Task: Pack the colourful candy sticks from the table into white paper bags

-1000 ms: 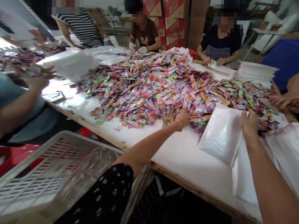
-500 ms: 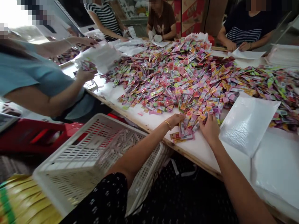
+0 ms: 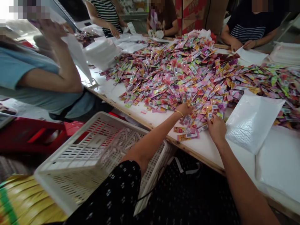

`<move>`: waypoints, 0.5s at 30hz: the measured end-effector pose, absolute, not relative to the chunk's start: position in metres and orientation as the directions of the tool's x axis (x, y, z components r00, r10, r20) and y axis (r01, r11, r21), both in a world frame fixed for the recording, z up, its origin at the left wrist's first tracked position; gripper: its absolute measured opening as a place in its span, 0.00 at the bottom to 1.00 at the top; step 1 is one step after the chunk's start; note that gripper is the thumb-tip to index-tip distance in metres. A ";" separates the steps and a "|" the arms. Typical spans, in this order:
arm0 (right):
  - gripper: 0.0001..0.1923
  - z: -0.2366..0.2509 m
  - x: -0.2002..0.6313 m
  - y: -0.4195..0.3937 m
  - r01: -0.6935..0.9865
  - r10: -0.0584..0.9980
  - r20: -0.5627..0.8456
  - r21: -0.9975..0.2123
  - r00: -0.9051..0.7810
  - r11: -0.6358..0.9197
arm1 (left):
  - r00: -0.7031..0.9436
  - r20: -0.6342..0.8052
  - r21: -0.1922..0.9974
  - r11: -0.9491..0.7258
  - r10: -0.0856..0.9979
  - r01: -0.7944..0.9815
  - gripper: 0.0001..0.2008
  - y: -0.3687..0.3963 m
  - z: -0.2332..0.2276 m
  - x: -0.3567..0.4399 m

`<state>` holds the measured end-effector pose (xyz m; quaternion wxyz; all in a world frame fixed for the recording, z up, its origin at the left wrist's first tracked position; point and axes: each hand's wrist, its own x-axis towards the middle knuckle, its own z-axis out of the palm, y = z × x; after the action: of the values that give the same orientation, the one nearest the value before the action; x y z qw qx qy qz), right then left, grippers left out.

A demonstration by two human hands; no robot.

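A large heap of small, flat, printed packets (image 3: 164,79) in pink, orange, red and green covers the white tabletop. My left hand (image 3: 184,110), with a gold bracelet at the wrist, reaches into the heap's near edge; its fingers are closed on a small packet, partly hidden among others. To its right, my right hand (image 3: 217,125) pinches small packets (image 3: 210,113) between thumb and fingers, barcodes facing up. Two loose packets (image 3: 187,136) lie near the table's front edge, below my hands. Beside my right hand rests a clear plastic bag (image 3: 254,120).
A white plastic crate (image 3: 70,157) with clear wrappers inside stands below the table's wooden edge (image 3: 140,120). More white bags (image 3: 278,162) lie at right. A co-worker in blue (image 3: 39,75) lifts a bag at left. Other people work across the table. A yellow bundle (image 3: 30,200) sits lower left.
Both hands have moved apart slightly, my left one further into the heap and my right one rightward. The co-worker at left has raised an arm with a white bag.
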<state>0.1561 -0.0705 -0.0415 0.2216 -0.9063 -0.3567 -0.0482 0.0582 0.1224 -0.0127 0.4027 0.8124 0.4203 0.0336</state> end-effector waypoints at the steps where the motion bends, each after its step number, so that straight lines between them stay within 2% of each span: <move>1: 0.21 -0.043 0.157 -0.073 0.672 0.625 0.255 -0.367 0.738 -0.644 | 0.641 -0.258 0.629 -0.379 0.722 0.679 0.19 0.117 -0.014 0.058; 3: 0.20 -0.045 0.158 -0.078 0.674 0.612 0.288 -0.395 0.736 -0.624 | 0.621 -0.230 0.533 -0.437 0.749 0.725 0.23 0.102 -0.019 0.052; 7: 0.20 -0.050 0.157 -0.085 0.645 0.576 0.323 -0.548 0.751 -0.533 | 0.574 -0.161 0.435 -0.464 0.803 0.771 0.36 0.063 -0.033 0.044; 9: 0.19 -0.053 0.157 -0.085 0.610 0.561 0.305 -0.610 0.770 -0.506 | 0.564 -0.126 0.395 -0.481 0.816 0.783 0.37 0.049 -0.040 0.049; 12: 0.19 -0.054 0.158 -0.087 0.491 0.500 0.231 -0.725 0.835 -0.484 | 0.593 -0.192 0.487 -0.449 0.782 0.750 0.27 0.049 -0.046 0.058; 15: 0.19 -0.055 0.163 -0.092 0.274 0.442 0.077 -0.874 0.894 -0.402 | 0.639 -0.280 0.735 -0.268 0.717 0.623 0.15 0.067 -0.048 0.062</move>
<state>0.1626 -0.0919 -0.0547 0.5029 -0.8330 -0.2149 0.0837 0.0621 0.0673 -0.0478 0.4341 0.7944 0.4214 0.0541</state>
